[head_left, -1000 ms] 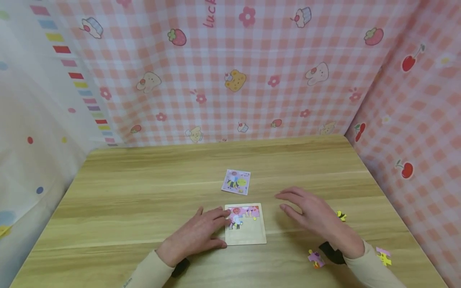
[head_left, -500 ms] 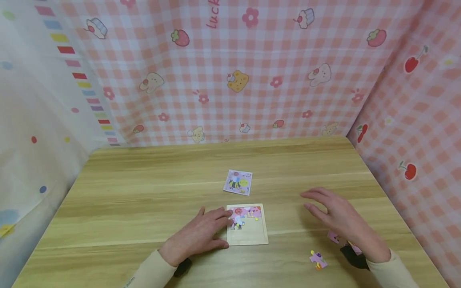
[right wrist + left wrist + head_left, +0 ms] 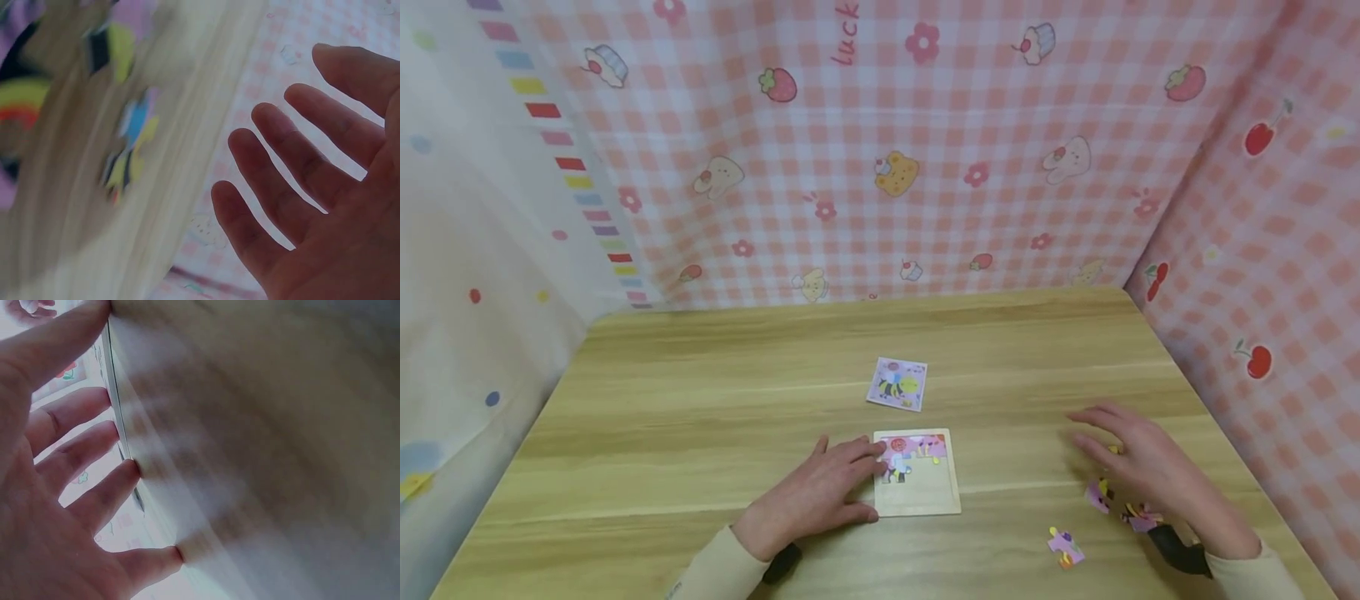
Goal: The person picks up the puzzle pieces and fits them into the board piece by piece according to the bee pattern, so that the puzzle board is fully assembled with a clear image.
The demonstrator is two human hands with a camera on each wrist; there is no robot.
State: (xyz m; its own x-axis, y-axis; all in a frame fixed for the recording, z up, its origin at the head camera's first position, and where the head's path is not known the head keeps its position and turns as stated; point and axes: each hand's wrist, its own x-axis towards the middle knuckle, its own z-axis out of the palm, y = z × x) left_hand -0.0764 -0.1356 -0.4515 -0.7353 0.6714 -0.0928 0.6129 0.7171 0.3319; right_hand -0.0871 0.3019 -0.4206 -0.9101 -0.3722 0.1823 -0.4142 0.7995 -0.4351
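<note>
A square wooden puzzle tray (image 3: 917, 498) lies mid-table, with joined pink and bee-patterned pieces (image 3: 898, 458) along its top and left side. My left hand (image 3: 816, 492) rests at the tray's left edge, its fingertips over the rim and the fitted pieces; in the left wrist view the fingers (image 3: 94, 500) are spread against the edge. My right hand (image 3: 1150, 454) hovers over loose jigsaw pieces on the right, holding nothing. In the right wrist view its fingers (image 3: 269, 169) are spread and relaxed, with a blue, yellow and black piece (image 3: 130, 147) on the table beyond.
Behind the tray lies a square picture card (image 3: 898, 384) showing a bee. Loose pieces lie at the right, among them a pink and yellow piece (image 3: 1064, 547), a pink piece (image 3: 1098, 496) and another pink piece (image 3: 1142, 517). A checked curtain (image 3: 850, 208) stands behind the table.
My right hand has moved right, away from the tray and over the loose pieces, uncovering some and covering others. My left hand has stayed at the tray. The head view has shifted slightly.
</note>
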